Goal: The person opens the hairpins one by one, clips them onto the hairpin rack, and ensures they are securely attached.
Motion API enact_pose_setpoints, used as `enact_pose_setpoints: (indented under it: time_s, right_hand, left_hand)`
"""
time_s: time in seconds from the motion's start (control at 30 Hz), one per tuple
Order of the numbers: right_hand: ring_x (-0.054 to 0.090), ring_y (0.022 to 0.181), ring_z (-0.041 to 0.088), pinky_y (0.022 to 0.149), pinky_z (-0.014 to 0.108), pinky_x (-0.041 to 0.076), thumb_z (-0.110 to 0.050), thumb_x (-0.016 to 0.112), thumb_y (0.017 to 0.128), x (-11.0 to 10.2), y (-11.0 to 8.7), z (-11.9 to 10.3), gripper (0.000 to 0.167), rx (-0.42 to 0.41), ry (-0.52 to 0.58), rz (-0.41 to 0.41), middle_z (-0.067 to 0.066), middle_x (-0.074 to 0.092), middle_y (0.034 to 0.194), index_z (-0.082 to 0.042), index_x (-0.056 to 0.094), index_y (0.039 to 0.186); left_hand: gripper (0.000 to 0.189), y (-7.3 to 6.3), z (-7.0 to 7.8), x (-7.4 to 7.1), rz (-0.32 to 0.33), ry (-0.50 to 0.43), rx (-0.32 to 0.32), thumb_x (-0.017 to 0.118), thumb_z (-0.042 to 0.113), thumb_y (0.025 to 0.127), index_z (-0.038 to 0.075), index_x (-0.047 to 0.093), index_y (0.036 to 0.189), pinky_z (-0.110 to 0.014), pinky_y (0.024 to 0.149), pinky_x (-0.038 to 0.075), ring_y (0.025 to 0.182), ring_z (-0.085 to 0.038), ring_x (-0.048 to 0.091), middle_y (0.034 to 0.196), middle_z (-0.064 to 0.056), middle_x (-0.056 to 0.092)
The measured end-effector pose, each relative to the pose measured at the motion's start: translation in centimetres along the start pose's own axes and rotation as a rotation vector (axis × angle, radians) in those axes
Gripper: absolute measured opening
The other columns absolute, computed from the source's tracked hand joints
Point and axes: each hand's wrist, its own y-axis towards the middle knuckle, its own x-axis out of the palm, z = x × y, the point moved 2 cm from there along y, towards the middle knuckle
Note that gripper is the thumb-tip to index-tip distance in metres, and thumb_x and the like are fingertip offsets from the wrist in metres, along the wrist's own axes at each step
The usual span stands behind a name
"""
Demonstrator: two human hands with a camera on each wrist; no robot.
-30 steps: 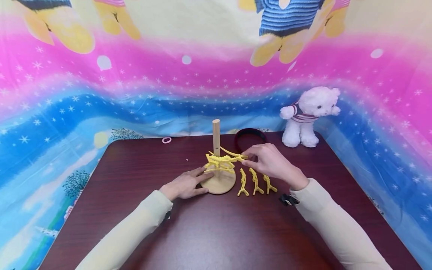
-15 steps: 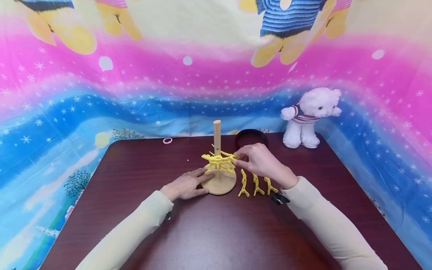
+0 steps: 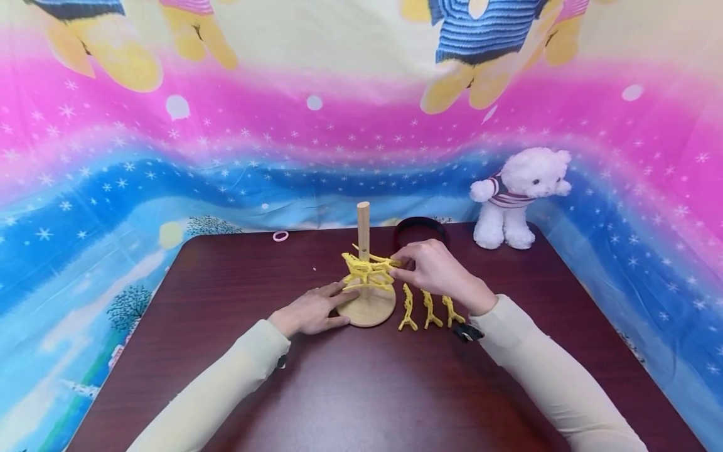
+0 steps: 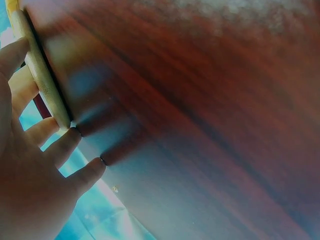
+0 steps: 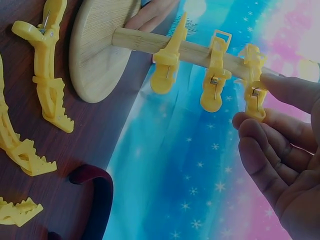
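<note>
Hands: left (image 3: 309, 310) touches the wooden base (image 3: 369, 312), right (image 3: 433, 270) pinches a yellow clip (image 5: 254, 75).

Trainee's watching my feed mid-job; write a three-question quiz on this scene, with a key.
1. How many loose yellow clips lie on the table, off the wooden post?
2. True or false: the left hand touches the round base.
3. Which clip at the post does the right hand pinch: a) lowest, b) middle, c) topmost?

Key: 1. Three. 2. True. 3. c, the topmost clip.
</note>
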Motion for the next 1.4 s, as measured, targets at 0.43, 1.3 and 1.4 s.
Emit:
enact_pose_setpoints:
  time_s: [0.43,1.3,1.4]
  right_hand:
    - [0.069,0.076,0.01,0.071,0.034,0.056,-0.032,0.079,0.085,0.5,0.1,1.0,0.026,0.034,0.061,0.01,0.001,0.077,0.089,-0.014,0.077,0.104]
    - [0.07,0.085,0.013,0.077,0.038,0.056,-0.046,0.076,0.086,0.2,-1.1,2.2,0.042,0.092,0.102,0.009,0.0,0.077,0.099,-0.015,0.074,0.115]
    - [0.071,0.087,0.014,0.078,0.038,0.056,-0.043,0.076,0.087,0.1,-1.6,2.7,0.039,0.106,0.112,-0.005,0.001,0.077,0.099,-0.015,0.074,0.115]
  left_hand:
    - [0.065,-0.1,0.2,-0.2,0.012,-0.016,0.017,0.052,0.052,0.1,0.029,0.033,0.157,-0.054,0.114,0.037,0.145,-0.038,0.04,0.163,-0.018,0.029]
    - [0.065,-0.1,0.2,-0.3,0.014,-0.01,0.022,0.053,0.051,0.1,0.029,0.032,0.157,-0.055,0.114,0.038,0.145,-0.038,0.039,0.163,-0.018,0.029]
    - [0.065,-0.2,0.2,-0.3,0.018,-0.017,0.024,0.053,0.051,0.1,0.029,0.033,0.157,-0.055,0.114,0.037,0.145,-0.038,0.039,0.163,-0.017,0.029]
